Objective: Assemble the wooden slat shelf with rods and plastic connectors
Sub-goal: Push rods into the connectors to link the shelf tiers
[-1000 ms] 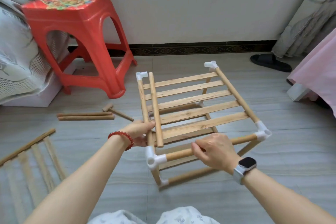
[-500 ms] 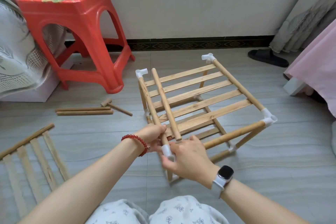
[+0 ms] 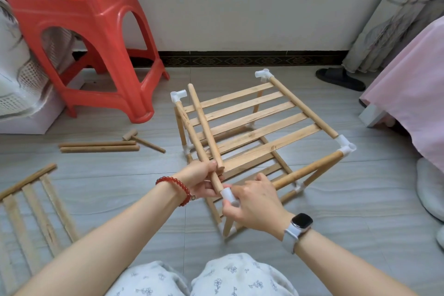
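Over shelf point(image 3: 252, 122), left hand point(image 3: 199, 179) gripping rod point(image 3: 206, 146)

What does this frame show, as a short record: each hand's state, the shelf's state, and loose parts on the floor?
left hand: grips the side rod near its front end
right hand: pinches the white corner connector
shelf frame: tilted, slat tier fitted, a spare rod lying across the slats
loose on floor: two rods, small wooden mallet, another slat panel at left
nearby: red stool
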The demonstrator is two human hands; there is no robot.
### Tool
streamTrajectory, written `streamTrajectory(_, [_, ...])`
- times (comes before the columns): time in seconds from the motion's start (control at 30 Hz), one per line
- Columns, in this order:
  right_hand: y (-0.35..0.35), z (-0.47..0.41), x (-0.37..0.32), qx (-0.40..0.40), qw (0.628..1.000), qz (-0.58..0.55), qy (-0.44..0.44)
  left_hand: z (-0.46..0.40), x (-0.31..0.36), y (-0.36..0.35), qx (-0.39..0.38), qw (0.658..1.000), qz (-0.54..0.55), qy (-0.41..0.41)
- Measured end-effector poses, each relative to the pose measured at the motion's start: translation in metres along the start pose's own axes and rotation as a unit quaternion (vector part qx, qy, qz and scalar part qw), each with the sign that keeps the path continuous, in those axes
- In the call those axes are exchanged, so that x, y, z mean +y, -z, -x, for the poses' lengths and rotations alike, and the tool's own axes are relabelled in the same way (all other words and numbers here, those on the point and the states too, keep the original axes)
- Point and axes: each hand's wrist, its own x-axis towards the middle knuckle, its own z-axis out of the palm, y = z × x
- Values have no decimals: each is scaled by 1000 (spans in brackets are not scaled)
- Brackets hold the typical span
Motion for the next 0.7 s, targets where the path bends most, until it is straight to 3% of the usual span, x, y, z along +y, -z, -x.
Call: streamTrajectory(0.7, [-2, -2, 2, 19, 1000, 10, 18, -6, 3, 1, -32, 999, 10, -11])
